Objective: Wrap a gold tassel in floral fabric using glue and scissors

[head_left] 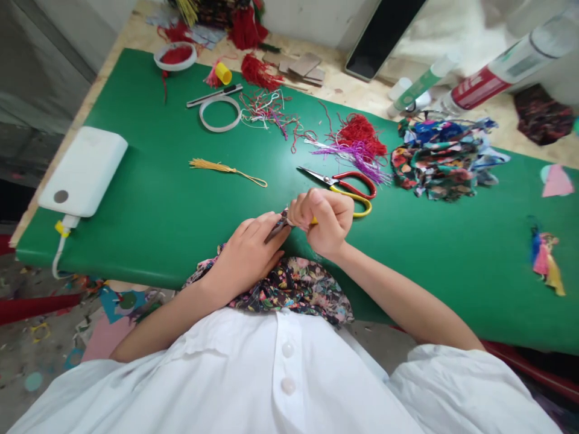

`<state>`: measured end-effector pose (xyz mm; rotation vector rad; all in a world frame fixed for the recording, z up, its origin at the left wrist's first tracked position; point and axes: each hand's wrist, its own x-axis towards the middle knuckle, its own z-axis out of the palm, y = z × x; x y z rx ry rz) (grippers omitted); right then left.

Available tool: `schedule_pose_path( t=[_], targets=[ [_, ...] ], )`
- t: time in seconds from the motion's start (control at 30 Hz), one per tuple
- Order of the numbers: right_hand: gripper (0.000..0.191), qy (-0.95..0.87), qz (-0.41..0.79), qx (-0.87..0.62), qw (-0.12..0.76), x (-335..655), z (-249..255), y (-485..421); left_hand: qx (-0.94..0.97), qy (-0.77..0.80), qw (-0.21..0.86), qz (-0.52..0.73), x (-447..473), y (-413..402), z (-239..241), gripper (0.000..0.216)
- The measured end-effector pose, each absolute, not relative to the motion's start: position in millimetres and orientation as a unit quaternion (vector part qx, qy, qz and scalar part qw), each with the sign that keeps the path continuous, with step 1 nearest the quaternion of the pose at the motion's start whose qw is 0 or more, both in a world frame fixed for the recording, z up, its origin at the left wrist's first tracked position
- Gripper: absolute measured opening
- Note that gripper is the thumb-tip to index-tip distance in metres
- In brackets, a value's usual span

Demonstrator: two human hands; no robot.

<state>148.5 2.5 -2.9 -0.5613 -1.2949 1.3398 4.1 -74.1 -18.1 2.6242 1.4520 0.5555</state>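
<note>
My left hand and my right hand meet at the near edge of the green table. Both are pinched shut on a small folded piece of dark floral cloth held between them. A bit of yellow shows under my right fingers; I cannot make out what it is. A larger bunch of dark floral fabric lies under my wrists, on my lap. Red and yellow handled scissors lie just beyond my right hand.
A yellow tassel lies left of the scissors. Red and purple thread bundles, a heap of colourful cloth scraps, a tape ring, a white power bank and small finished tassels are spread about. Glue tubes lie at the back.
</note>
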Motion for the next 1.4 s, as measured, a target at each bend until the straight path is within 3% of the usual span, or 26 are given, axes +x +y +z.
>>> schedule_pose_path(
  t=[0.23, 0.4, 0.8, 1.0, 1.4],
  targets=[
    [0.059, -0.583, 0.55, -0.262, 0.539, 149, -8, 3, 0.845, 0.472, 0.006, 0.25, 3, -80, -23, 0.024],
    [0.06, -0.569, 0.574, -0.248, 0.534, 148, -7, 5, 0.843, 0.463, -0.018, 0.273, 2, -83, -24, 0.023],
    [0.063, -0.523, 0.653, -0.243, 0.491, 140, -4, 8, 0.836, 0.482, 0.033, 0.259, 3, -80, -19, 0.022],
    [0.064, -0.404, 0.669, -0.249, 0.572, 172, -11, 40, 0.851, 0.469, 0.026, 0.234, 0, -80, -14, 0.024],
    [0.061, -0.583, 0.598, -0.19, 0.516, 159, 6, 12, 0.846, 0.461, 0.007, 0.265, 1, -79, -16, 0.02]
  ],
)
